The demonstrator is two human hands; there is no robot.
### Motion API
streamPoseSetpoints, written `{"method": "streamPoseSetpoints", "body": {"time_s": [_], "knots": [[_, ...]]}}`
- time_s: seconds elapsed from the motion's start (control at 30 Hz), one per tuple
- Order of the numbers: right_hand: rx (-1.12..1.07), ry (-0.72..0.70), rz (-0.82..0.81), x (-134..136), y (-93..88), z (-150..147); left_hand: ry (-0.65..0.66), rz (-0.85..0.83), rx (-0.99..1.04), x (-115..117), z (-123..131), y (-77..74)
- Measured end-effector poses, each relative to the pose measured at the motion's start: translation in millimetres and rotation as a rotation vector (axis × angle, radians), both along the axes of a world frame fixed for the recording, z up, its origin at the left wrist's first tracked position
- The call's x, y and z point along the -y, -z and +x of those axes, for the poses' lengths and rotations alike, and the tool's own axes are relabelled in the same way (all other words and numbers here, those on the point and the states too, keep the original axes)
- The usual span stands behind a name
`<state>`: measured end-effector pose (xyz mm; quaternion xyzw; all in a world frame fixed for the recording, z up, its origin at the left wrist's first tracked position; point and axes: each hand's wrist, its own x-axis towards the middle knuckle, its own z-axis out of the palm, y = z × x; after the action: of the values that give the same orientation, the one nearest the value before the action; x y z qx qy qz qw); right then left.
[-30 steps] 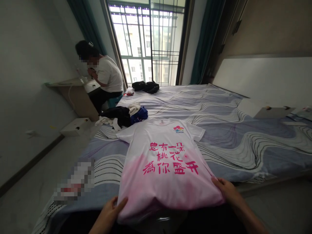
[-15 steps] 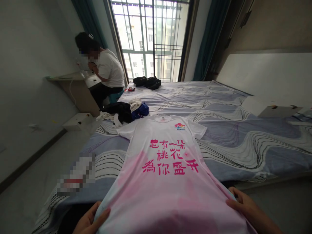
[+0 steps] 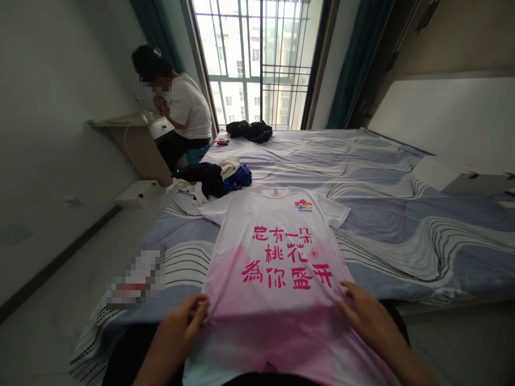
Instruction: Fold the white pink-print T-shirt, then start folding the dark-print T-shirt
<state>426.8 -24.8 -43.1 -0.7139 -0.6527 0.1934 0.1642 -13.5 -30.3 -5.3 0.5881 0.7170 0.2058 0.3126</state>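
A white and pink T-shirt (image 3: 277, 316) with pink printed characters lies front up on the bed, its collar pointing away from me. Its lower part hangs over the bed's near edge toward my lap. My left hand (image 3: 187, 321) pinches the left side edge of the shirt, just below the level of the lettering. On the opposite side edge, my right hand (image 3: 364, 308) is closed on the fabric with thumb and fingers. Between both hands the cloth is spread, with a slight fold across it. The shirt's hem is partly hidden at the bottom of the view.
The bed (image 3: 386, 214) has a wavy-patterned sheet. A pile of clothes (image 3: 213, 177) lies beyond the left sleeve, and black clothing (image 3: 249, 131) near the window. A blurred package (image 3: 140, 273) is at the left. A person (image 3: 185, 107) sits at a desk (image 3: 120, 123).
Both hands have moved up the shirt's sides from near the lower part to just below the lettering. The lower part of the shirt has dropped over the bed's edge.
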Motion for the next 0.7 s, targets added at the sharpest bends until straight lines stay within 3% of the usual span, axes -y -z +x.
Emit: {"method": "streamPoseSetpoints", "body": {"time_s": [0.1,0.17,0.23,0.3,0.37,0.57,0.7], "knots": [[0.065,-0.264,0.117,-64,8.5,-84,0.324,0.363,-0.1,-63,63,11.0],[0.15,-0.346,0.09,-99,20.6,-128,0.481,0.402,-0.259,-103,94,34.7],[0.219,-0.35,0.081,-128,32.6,-152,0.484,0.373,-0.425,-139,108,60.7],[0.255,-0.316,0.087,-153,40.7,-161,0.444,0.363,-0.534,-170,109,79.8],[0.266,-0.284,0.095,-175,44.0,-161,0.405,0.364,-0.582,-197,104,88.6],[0.262,-0.215,0.072,-233,40.1,-151,0.253,0.312,-0.573,-261,97,84.1],[0.294,-0.145,0.03,-258,41.5,-149,0.145,0.415,-0.481,-277,86,77.8]]}}
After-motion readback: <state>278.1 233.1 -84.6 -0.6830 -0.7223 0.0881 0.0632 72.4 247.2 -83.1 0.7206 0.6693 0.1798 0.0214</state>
